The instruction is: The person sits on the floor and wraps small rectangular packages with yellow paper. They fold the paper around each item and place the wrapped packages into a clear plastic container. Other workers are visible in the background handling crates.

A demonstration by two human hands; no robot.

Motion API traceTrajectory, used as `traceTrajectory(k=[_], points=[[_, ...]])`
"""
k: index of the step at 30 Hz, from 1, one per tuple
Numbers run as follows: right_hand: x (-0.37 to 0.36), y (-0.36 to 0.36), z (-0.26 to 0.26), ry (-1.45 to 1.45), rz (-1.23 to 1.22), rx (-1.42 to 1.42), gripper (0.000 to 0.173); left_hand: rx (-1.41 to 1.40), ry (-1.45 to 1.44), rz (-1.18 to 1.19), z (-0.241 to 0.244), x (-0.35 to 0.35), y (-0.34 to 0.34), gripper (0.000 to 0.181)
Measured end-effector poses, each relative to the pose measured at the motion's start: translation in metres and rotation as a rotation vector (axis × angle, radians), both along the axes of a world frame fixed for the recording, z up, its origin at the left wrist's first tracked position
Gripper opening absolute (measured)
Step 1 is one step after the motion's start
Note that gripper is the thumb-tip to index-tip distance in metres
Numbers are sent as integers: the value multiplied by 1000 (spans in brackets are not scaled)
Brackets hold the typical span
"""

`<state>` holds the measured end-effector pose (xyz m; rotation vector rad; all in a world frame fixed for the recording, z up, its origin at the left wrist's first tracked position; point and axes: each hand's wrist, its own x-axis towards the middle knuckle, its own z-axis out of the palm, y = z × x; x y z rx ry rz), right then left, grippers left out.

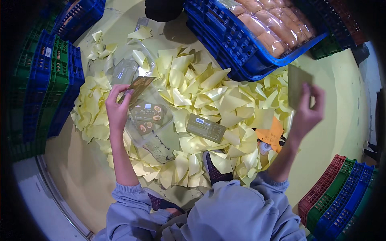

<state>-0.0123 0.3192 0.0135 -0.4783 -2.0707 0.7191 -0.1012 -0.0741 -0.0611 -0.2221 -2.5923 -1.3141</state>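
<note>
My left hand [119, 98] pinches a brown printed card [141, 87] between thumb and fingers. It is over clear plastic packaging [166, 110] in which similar printed cards [147, 114] lie. My right hand [309, 111], a little blurred, grips an olive-brown card [298, 84] off to the right, above the floor. Between my hands, another olive-brown card [206, 128] with a barcode label rests on a loose heap of curled yellow paper sheets [211, 93]. More cards [125, 70] lie in clear plastic beyond my left hand.
A blue crate [235, 51] of plastic-wrapped bread [268, 30] stands at the upper right. Stacked crates line the left [51, 87] and lower right [337, 195]. Orange paper [270, 132] with handwriting lies near my right forearm. My shoe [215, 168] is among the sheets.
</note>
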Motion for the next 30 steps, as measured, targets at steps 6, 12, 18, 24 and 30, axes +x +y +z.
traceTrajectory(k=[6,12,18,24,30], points=[[-56,53,37,-534,202,-265,36,84,-34,-136,15,8,43,12],[-69,56,27,-636,141,-112,54,56,-68,-218,14,16,56,14],[-59,41,21,-193,-106,548,53,209,-208,-263,27,27,78,12],[-16,-86,-16,-263,815,-285,36,480,-502,-414,18,38,106,15],[-11,-113,-58,-137,734,-513,25,245,-58,-124,19,45,128,16]])
